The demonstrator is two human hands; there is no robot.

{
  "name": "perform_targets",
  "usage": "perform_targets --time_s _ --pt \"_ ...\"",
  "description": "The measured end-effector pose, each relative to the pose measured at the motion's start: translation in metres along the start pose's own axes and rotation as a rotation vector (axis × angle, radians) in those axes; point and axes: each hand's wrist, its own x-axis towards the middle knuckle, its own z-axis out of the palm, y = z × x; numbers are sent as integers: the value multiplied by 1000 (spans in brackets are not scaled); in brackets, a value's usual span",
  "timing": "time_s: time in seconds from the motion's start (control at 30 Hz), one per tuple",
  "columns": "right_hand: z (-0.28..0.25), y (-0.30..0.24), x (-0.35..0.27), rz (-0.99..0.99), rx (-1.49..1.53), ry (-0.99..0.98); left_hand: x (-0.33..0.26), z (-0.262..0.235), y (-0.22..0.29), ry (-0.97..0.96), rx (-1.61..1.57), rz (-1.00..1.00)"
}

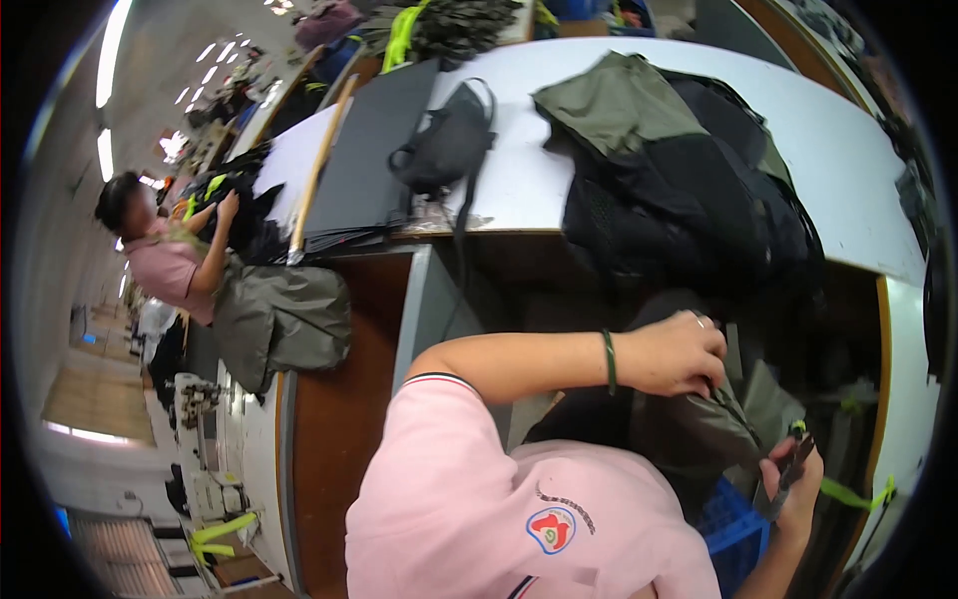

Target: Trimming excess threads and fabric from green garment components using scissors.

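Olive cloth (699,437) | left hand (681,355) pinches its edge | right hand (801,489) curls round a dark tool (793,461) | best hold the edge flat, go slowly near the tool

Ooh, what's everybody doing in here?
The person wearing the camera is holding grey-green fabric in the left hand, below the edge of the white table. The right hand grips a small dark thing, too unclear to name. A big black-and-olive bundle and a small black bag with straps lie on top. Over on the left, a co-worker handles black material.
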Motion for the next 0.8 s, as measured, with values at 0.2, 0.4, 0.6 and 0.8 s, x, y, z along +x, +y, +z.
perform_targets --time_s 0.2,0.4,0.6,0.8 --pt "7 -16 13 -163 -84 -25 3 -17 -1 -89 129 0" --pt "-4 -9 5 -189 -88 -68 16 -27 22 52 394 234" --pt "-11 -16 -8 -254 -72 -98 21 -28 50 119 386 381" --pt "-16 -3 -16 -182 -33 -52 18 -32 62 -223 -200 -110"
